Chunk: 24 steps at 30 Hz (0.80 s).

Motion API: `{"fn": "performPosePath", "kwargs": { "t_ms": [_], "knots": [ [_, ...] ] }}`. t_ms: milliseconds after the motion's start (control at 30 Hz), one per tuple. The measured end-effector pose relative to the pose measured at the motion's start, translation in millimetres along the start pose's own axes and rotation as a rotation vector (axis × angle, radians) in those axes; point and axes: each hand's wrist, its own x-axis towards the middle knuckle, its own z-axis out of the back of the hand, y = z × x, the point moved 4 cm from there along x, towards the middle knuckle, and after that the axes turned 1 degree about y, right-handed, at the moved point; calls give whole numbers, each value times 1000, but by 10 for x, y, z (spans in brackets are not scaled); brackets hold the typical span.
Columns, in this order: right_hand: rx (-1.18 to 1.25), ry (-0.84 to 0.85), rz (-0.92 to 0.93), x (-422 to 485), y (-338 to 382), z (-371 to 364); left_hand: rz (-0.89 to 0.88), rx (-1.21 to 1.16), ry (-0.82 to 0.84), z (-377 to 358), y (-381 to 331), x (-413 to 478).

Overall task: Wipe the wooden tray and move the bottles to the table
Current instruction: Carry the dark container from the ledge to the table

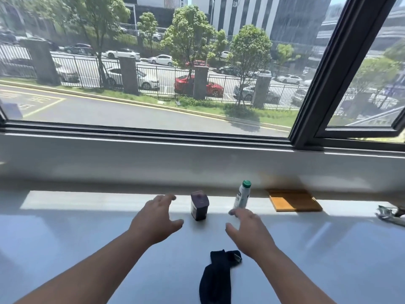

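Observation:
A squat dark purple bottle stands on the white table between my two hands. A slim white bottle with a green cap stands just beyond my right hand. The wooden tray lies flat and bare further right, near the window wall. My left hand hovers to the left of the purple bottle, fingers spread, holding nothing. My right hand hovers in front of the white bottle, fingers apart, also holding nothing. A dark blue cloth that looks like a sock lies on the table near me.
A wide white sill and a large window with a black frame rise behind the table. A crumpled silvery object lies at the table's right edge. Sunlight falls in a strip along the table's far side.

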Motion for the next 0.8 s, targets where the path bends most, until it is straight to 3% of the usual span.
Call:
{"fn": "performPosePath", "kwargs": {
  "t_ms": [167,400,500,667,800],
  "knots": [
    [106,-4,-53,818,-245,-42,30,44,5,-148,5,665],
    [263,149,-184,1967,-700,-516,89,86,96,-669,-142,1644],
    [452,229,-296,2329,-895,-920,87,72,158,-1047,-183,2057],
    [901,440,-637,2512,-1195,-1680,67,100,307,-1752,-173,2479],
    [1098,485,-770,2535,-1260,-2003,72,170,351,-2079,-78,2690]
  ]
}}
